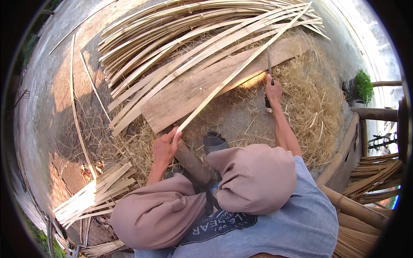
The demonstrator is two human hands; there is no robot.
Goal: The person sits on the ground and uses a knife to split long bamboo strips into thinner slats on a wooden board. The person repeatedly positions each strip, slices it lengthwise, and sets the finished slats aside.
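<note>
My left hand [164, 148] is closed round the near end of a long, pale bamboo strip [230, 79]. The strip slants up to the right, crossing over a flat wooden board [180, 101] and over other strips at the far side. In my right hand [273, 91] is a knife [269, 62] with a dark handle, gripped firmly. Its narrow blade points away from me, beside the strip and over the board's right part. Whether the blade touches the strip I cannot tell.
A big pile of bamboo strips [150, 41] lies beyond the board. Curly shavings [312, 103] heap up on the right. More strips [97, 195] lie at the lower left, and two single strips [74, 96] on the left floor. Bamboo poles [352, 206] run along the right.
</note>
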